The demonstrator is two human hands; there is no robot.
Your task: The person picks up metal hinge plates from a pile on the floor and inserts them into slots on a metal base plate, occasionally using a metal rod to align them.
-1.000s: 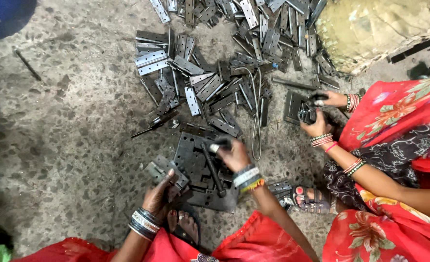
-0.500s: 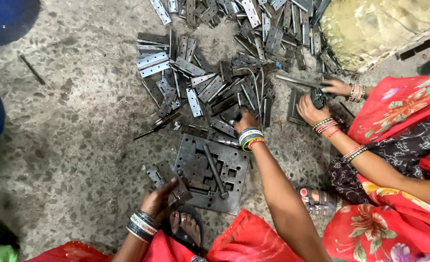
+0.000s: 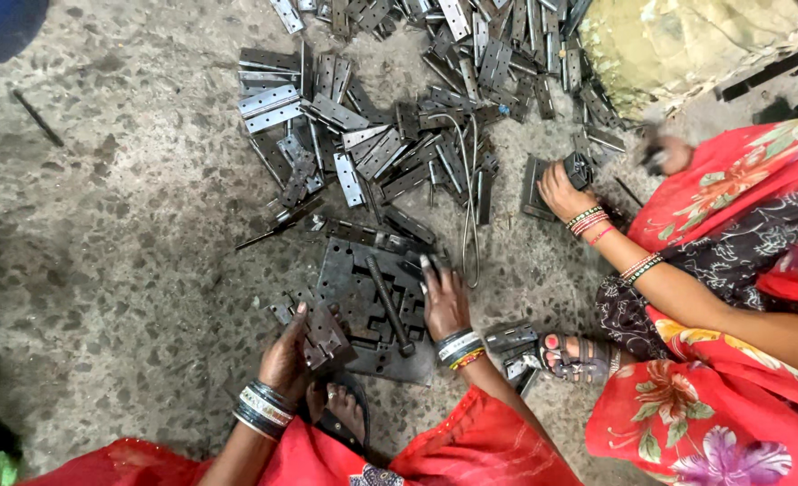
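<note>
On the concrete floor (image 3: 120, 225), head view: bare room to the left, a heap of hinge plates (image 3: 390, 117) crowding the top, a co-worker's hand (image 3: 563, 191) and foot at right. Dark metal jig plate (image 3: 372, 306) lies flat by the person's knees, its near edge next to their sandalled foot. Left hand (image 3: 289, 353) clenched around a hinge (image 3: 322, 331) at the jig's left edge. Right hand (image 3: 444, 301) rests fingers-down on the jig's upper right; whether it grasps anything, cannot tell.
</note>
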